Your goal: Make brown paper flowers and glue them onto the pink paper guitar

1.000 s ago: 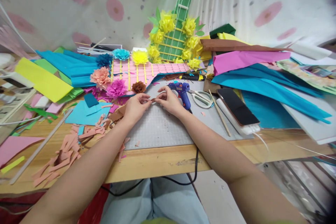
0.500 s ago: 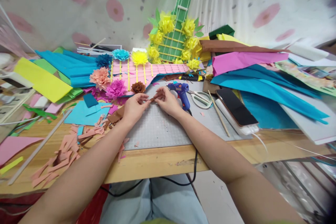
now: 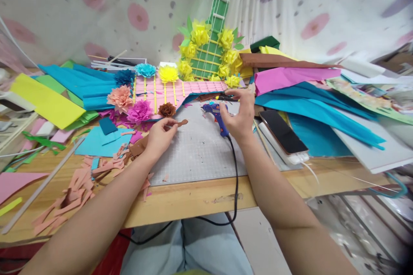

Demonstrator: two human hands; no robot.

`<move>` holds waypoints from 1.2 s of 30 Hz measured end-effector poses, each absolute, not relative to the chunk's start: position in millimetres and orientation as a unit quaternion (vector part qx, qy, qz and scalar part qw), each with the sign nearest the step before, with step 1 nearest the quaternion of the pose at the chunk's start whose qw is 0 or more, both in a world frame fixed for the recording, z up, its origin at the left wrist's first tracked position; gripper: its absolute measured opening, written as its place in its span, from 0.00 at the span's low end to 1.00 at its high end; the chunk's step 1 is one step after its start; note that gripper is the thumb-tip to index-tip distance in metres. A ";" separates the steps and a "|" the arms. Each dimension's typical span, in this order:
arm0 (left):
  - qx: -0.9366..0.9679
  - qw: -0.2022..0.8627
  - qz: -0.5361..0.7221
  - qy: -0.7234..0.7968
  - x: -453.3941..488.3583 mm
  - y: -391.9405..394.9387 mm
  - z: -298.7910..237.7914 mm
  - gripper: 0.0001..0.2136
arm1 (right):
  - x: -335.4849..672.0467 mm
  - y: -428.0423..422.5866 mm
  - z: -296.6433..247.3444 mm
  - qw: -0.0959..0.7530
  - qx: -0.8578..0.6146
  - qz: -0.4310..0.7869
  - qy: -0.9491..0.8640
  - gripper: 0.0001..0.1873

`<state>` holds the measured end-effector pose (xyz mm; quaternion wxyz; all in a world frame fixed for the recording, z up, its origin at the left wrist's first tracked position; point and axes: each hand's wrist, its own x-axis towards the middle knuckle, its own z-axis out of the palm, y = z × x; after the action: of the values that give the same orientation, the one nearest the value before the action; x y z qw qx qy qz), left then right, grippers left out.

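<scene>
My left hand (image 3: 164, 134) pinches a small brown paper piece (image 3: 183, 123) with a rounded tip, held over the grey cutting mat (image 3: 193, 154). Fingers spread, my right hand (image 3: 239, 114) hovers beside a blue hot glue gun (image 3: 217, 116) lying on the mat; I see no grip on it. Beyond my left hand lies a pink paper guitar (image 3: 166, 92) with yellow bars, edged by paper flowers. Among these are a brown flower (image 3: 167, 109), a magenta flower (image 3: 140, 111) and a salmon flower (image 3: 120, 98). The scissors are mostly hidden behind my right hand.
Salmon paper scraps (image 3: 74, 184) litter the left of the wooden table (image 3: 193, 206). A phone (image 3: 284, 131) rests on a white power strip at right, near blue crepe paper (image 3: 322, 111). A green paper guitar (image 3: 219, 13) leans at the back. The glue gun's black cord (image 3: 236, 180) hangs over the edge.
My hands have parted. The right let go of the brown paper piece and moved right to beside the glue gun, its fingers opening. My left hand keeps the piece, slightly lower.
</scene>
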<state>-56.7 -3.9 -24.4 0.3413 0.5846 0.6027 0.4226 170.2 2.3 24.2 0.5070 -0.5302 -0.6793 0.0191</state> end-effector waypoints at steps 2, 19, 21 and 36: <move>0.570 0.367 0.424 0.600 -55.0 -6.3 -21.1 0.09 | 181.0 7.0 19.0 0.493 -0.567 0.057 -0.657 0.24; 0.529 0.368 0.424 0.636 -51.2 -7.3 -18.7 0.08 | 179.7 1.4 18.6 0.294 -0.483 0.482 -0.669 0.20; 0.525 0.372 0.426 0.636 -50.7 -6.6 -19.1 0.08 | 178.0 0.9 16.0 0.278 -0.485 0.474 -0.681 0.20; 0.532 0.371 0.432 0.627 -51.4 -5.6 -19.4 0.08 | 166.9 3.9 5.6 0.241 -0.499 0.457 -0.696 0.18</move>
<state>-51.4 -5.6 -19.4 0.3710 0.5318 0.6267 0.4322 166.9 3.9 5.6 0.2406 -0.4987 -0.6960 0.4572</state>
